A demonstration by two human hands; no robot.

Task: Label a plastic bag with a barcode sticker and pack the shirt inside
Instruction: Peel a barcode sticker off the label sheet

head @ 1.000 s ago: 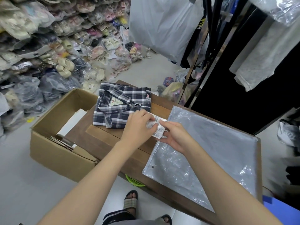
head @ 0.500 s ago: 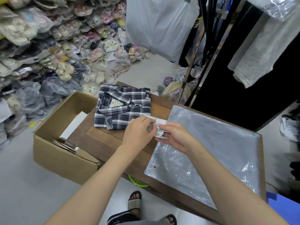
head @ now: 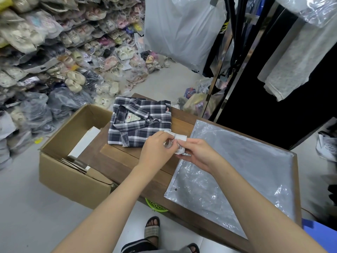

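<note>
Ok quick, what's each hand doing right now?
Left hand: fingers pinching the barcode sticker.
Right hand: fingers gripping the same sticker.

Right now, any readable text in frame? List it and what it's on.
"HOLLISTER": neck label of the folded plaid shirt; its first letter is cut off, and the smaller print below it is too small to read.
Barcode sticker strip, held between left hand and right hand: print blurred, unreadable.
Red emblem on the shirt: a logo, no words.
</note>
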